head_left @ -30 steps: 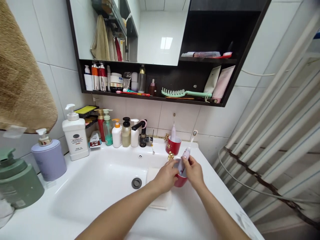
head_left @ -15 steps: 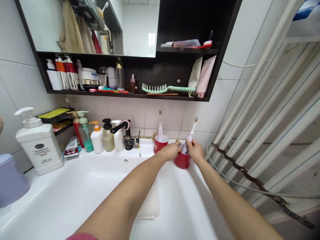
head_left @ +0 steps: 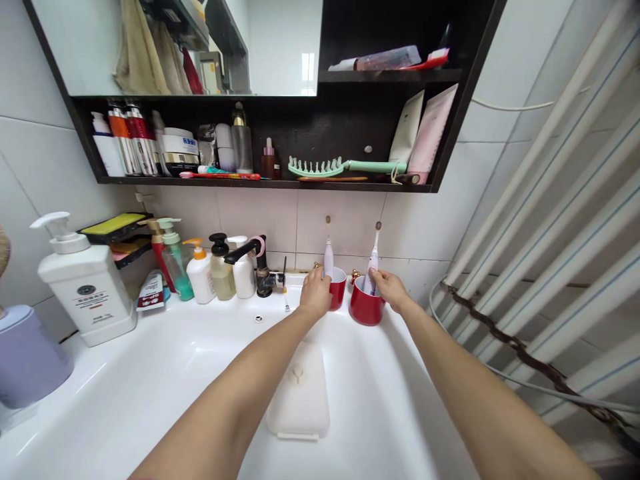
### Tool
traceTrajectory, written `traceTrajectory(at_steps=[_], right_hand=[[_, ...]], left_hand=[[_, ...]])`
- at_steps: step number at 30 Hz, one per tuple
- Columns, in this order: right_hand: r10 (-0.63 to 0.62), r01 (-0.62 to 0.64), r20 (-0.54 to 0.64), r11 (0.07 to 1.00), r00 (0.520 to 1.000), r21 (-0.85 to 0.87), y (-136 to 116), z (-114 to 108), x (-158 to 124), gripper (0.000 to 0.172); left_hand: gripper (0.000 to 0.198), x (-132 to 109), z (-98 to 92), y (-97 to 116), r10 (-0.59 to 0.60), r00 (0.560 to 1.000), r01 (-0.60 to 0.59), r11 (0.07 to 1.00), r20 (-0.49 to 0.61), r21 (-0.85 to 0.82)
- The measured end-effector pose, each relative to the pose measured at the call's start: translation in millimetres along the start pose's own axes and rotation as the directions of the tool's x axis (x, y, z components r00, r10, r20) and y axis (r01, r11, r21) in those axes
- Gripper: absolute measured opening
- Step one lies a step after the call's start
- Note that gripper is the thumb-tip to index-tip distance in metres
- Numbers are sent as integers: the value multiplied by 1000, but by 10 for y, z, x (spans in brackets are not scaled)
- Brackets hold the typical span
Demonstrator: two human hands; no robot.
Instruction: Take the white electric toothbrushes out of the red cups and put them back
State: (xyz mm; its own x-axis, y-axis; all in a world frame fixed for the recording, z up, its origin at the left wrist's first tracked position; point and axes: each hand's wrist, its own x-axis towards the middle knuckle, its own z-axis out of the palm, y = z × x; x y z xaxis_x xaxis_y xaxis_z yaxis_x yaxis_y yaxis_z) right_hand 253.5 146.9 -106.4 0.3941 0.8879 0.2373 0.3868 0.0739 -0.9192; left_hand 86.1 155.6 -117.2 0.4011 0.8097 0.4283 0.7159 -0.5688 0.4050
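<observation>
Two red cups stand side by side on the sink's back ledge, each with a pale purple electric toothbrush upright in it. My left hand (head_left: 316, 293) is closed at the near left side of the left cup (head_left: 339, 293), its fingers by the gold handle and partly hidden. The left toothbrush (head_left: 329, 257) rises just behind my thumb. With thumb and fingers my right hand (head_left: 391, 289) pinches the body of the right toothbrush (head_left: 375, 257), whose lower end is inside the right cup (head_left: 367, 308).
A white lidded case (head_left: 300, 393) lies in the white basin (head_left: 390, 400). Several pump bottles (head_left: 201, 277) line the ledge left of the black faucet (head_left: 263, 267). Overhead is a dark shelf (head_left: 280, 183) holding toiletries and a green hairbrush (head_left: 320, 167). White pipes (head_left: 555, 267) stand at the right.
My left hand has moved left from the right cup to the left cup. The right toothbrush is now more upright, with my right hand still on it. The view has shifted slightly.
</observation>
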Motion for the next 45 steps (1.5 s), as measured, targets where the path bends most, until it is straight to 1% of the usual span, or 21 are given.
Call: traceTrajectory(at_steps=[2, 5, 8, 10, 13, 16, 18, 21, 24, 27, 29, 31, 33, 34, 35, 36, 38, 40, 41, 43, 45], right_hand=[[-10, 9, -36, 1000, 999, -11, -35, -16, -24, 32], [-53, 46, -154, 998, 987, -49, -138, -40, -129, 37], [-130, 112, -266, 990, 955, -81, -247, 15, -367, 44], [-177, 165, -237, 984, 955, -72, -273, 135, -586, 44], [-202, 201, -73, 979, 977, -25, -217, 401, -921, 42], [-190, 190, 62, 982, 980, 5, -132, 658, -1177, 43], [-185, 185, 128, 983, 974, 10, -110, 780, -1292, 40], [-186, 189, 192, 982, 964, -1, -137, 891, -1414, 27], [-193, 199, 213, 980, 958, -9, -195, 940, -1491, 21], [-202, 207, 192, 978, 960, -3, -275, 920, -1498, 24], [-205, 201, 124, 979, 971, 45, -352, 856, -1467, 29], [-193, 188, 17, 970, 981, 157, -442, 762, -1438, 32], [-142, 155, -66, 941, 988, 300, -523, 670, -1443, 34], [-105, 123, -67, 924, 992, 363, -554, 637, -1463, 34], [-66, 74, -34, 906, 997, 417, -578, 617, -1496, 34], [-31, 15, 27, 889, 999, 458, -594, 611, -1537, 33], [14, -109, 190, 860, 982, 499, -614, 633, -1627, 32], [41, -208, 320, 836, 947, 508, -624, 671, -1693, 33], [60, -243, 346, 823, 936, 514, -624, 684, -1708, 34], [112, -283, 325, 789, 939, 546, -614, 688, -1699, 35], [166, -294, 263, 755, 951, 586, -582, 669, -1654, 34]], left_hand=[[30, -14, -16, -42, -36, 999, 36, 999, 12, -8], [26, -80, -61, -42, -43, 999, 44, 998, 24, -36], [23, -298, -128, -28, -12, 1000, 13, 997, 24, -73], [22, -533, -169, -35, 18, 1000, -15, 995, 26, -98], [21, -945, -201, -60, 36, 999, -31, 992, 40, -126], [20, -1315, -198, -78, 21, 998, -11, 990, 64, -141], [20, -1496, -191, -81, -3, 997, 14, 989, 79, -147], [21, -1657, -195, -72, -41, 995, 54, 986, 90, -155], [23, -1724, -211, -57, -75, 993, 90, 982, 91, -167], [23, -1761, -226, -61, -98, 991, 112, 979, 89, -168], [25, -1787, -244, -78, -100, 993, 112, 973, 69, -200], [28, -1807, -282, -95, -110, 994, 110, 946, 18, -306], [28, -1806, -341, -93, -169, 984, 124, 864, -50, -488], [26, -1796, -373, -82, -215, 974, 137, 795, -64, -592], [24, -1782, -403, -62, -265, 963, 158, 702, -48, -695], [25, -1766, -428, -36, -302, 953, 193, 586, 9, -787], [33, -1739, -456, 28, -290, 931, 311, 314, 222, -897], [42, -1729, -453, 87, -205, 883, 445, 85, 421, -892], [45, -1732, -441, 110, -168, 862, 487, 13, 478, -873], [46, -1748, -402, 135, -132, 847, 514, -42, 515, -857], [45, -1768, -351, 140, -105, 847, 521, -34, 522, -853]])
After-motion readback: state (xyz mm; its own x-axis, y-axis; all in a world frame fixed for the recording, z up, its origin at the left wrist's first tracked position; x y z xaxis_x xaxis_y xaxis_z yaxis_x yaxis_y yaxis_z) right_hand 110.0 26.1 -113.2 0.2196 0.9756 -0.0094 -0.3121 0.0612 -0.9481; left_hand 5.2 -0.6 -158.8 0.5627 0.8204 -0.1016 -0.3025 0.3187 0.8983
